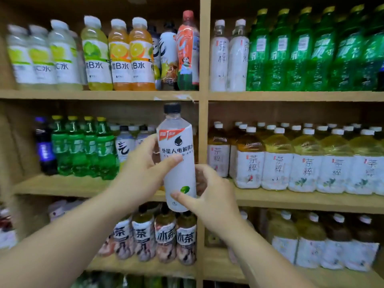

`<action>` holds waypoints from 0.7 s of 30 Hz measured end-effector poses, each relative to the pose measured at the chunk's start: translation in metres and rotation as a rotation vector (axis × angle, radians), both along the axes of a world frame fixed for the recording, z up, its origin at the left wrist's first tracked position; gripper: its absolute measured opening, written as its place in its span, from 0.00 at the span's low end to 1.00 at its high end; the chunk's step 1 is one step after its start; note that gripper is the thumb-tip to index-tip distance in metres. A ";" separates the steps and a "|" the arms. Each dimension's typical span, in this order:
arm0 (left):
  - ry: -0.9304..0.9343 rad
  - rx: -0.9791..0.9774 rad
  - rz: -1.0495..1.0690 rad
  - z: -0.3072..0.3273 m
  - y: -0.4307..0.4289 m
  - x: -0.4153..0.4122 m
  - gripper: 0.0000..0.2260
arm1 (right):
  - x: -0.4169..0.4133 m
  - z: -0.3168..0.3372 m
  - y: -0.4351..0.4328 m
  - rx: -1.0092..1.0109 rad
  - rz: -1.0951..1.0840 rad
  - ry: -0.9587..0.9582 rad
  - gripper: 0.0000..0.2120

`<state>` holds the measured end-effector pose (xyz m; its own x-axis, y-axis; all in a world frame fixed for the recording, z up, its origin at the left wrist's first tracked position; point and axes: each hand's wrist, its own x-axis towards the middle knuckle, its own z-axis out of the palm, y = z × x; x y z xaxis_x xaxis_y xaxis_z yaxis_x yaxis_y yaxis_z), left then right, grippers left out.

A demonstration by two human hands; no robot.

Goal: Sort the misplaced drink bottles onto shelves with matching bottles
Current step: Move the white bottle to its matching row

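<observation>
I had the white bottle (178, 161) in both hands, upright, held out in front of the wooden post (203, 142) between the shelf bays. My left hand (143, 169) wrapped its middle, thumb pressed across the label. My right hand (209, 194) cupped the lower end, thumb near the little green lime mark. Black cap (172, 108) up top, just under the upper shelf edge (99, 95). Behind my left hand stood green soda bottles (83, 148) and a dark blue one (44, 146) at their left. To the right of the post, rows of tea bottles (307, 161) with white caps. Above, lemon and orange vitamin drinks (120, 55), and further right a row of tall green bottles (311, 50).
</observation>
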<state>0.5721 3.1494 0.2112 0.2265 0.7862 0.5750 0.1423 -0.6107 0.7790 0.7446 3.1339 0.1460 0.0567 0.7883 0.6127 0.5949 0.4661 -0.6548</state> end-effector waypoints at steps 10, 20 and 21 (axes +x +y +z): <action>-0.079 -0.232 0.173 -0.115 -0.003 -0.131 0.14 | -0.130 -0.100 0.017 -0.330 0.211 0.043 0.29; 0.108 -0.267 0.126 -0.169 0.061 -0.291 0.21 | -0.287 -0.152 0.084 -0.508 0.269 0.086 0.28; 0.121 -0.275 0.123 -0.172 0.069 -0.307 0.20 | -0.303 -0.155 0.091 -0.516 0.255 0.080 0.28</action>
<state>0.2653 3.2185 0.0389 0.1740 0.9339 0.3123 0.3032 -0.3526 0.8853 0.4420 3.2246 -0.0093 -0.1442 0.9785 0.1476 0.4452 0.1973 -0.8734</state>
